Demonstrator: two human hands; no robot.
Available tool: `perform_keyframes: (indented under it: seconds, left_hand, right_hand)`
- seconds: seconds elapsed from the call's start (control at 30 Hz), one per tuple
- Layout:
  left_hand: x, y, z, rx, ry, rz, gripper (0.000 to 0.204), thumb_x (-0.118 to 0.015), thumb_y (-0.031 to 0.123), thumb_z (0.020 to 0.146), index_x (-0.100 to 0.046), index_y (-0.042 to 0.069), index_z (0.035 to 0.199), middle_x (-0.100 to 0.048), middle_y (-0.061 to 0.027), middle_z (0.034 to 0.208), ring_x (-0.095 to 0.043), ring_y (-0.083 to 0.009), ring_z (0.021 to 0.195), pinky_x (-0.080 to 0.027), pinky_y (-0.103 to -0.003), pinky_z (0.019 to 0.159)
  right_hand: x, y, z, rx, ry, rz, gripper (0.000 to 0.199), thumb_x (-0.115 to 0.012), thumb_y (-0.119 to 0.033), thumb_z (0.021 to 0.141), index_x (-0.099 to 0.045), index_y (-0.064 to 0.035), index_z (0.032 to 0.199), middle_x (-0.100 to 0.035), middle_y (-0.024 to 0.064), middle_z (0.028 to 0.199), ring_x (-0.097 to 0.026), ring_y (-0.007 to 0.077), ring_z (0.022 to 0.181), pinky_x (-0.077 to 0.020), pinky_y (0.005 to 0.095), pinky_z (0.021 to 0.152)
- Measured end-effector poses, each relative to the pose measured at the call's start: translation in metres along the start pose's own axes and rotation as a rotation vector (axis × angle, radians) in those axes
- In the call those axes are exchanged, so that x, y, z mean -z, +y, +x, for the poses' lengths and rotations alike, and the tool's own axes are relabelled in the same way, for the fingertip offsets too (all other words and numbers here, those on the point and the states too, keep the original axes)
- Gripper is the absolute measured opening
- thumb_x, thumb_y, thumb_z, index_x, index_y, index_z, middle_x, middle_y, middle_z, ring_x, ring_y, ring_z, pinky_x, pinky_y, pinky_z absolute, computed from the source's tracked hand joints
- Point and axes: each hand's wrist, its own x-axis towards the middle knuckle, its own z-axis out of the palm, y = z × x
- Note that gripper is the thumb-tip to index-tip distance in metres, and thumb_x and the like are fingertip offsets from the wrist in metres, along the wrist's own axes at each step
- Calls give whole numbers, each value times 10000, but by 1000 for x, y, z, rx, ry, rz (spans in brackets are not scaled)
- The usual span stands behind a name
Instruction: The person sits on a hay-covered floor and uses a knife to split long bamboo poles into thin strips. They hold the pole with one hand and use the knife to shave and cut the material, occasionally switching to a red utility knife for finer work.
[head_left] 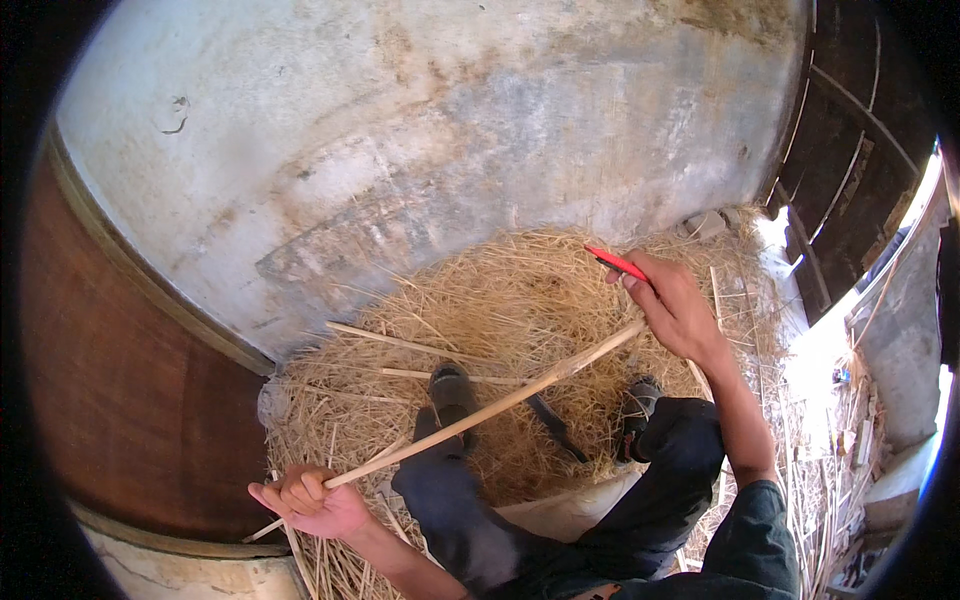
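Observation:
A long pale split-bamboo stick (480, 412) slants up from lower left to right across my lap. Its lower end is in my left hand (318, 503), whose fingers are closed around it. The other end reaches just under my right hand (680, 305). That hand grips a slim red utility knife (617, 262) with a black part, pointing up and left, away from the stick. Whether the right hand also touches the stick is hard to see. Its blade edge cannot be made out.
Loose straw (500, 290) covers the floor around my shoes (452, 388). More thin sticks (410, 343) and a dark flat strip (555, 425) lie on it. A stained wall (450, 150) rises ahead, a brown panel (140, 370) stands left, and dark boards (850, 140) are at upper right.

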Motion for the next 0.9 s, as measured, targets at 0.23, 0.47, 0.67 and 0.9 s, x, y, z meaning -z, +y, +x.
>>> perform_keyframes:
  seconds: [0.23, 0.47, 0.67, 0.9]
  left_hand:
    - [32, 23, -13, -54, 196, 124, 530, -259, 355, 1127, -258, 176, 628, -186, 32, 526, -152, -119, 484, -202, -296, 518]
    - [42, 19, -13, 117, 502, 264, 420, -366, 341, 1108, -506, 77, 813, -343, -5, 673, -326, -128, 626, -323, -306, 631]
    - [45, 27, -10, 34, 570, 1839, 324, -614, 271, 1004, -604, 25, 1215, -604, -79, 998, -565, -171, 943, -450, -331, 896]
    - [-34, -75, -14, 443, -410, 2089, 399, -688, 209, 941, -586, 39, 1288, -657, -139, 1107, -631, -282, 1026, -476, -406, 904]
  right_hand:
    - [-18, 32, 6, 75, -378, 274, 283, -772, -309, 886, -744, -52, 1001, -598, 31, 709, -544, 134, 677, -408, 323, 619]
    - [-31, 45, 9, -128, -561, 404, 281, -853, -288, 825, -785, -45, 948, -604, -40, 650, -508, 67, 629, -372, 268, 551]
    - [-25, 49, 9, -71, -553, 279, 246, -860, -277, 812, -786, -58, 898, -583, -44, 629, -467, 64, 599, -336, 276, 522]
    - [-30, 31, 9, 52, -551, 306, 240, -865, -262, 803, -772, -51, 868, -563, -25, 621, -465, 62, 608, -342, 279, 525]
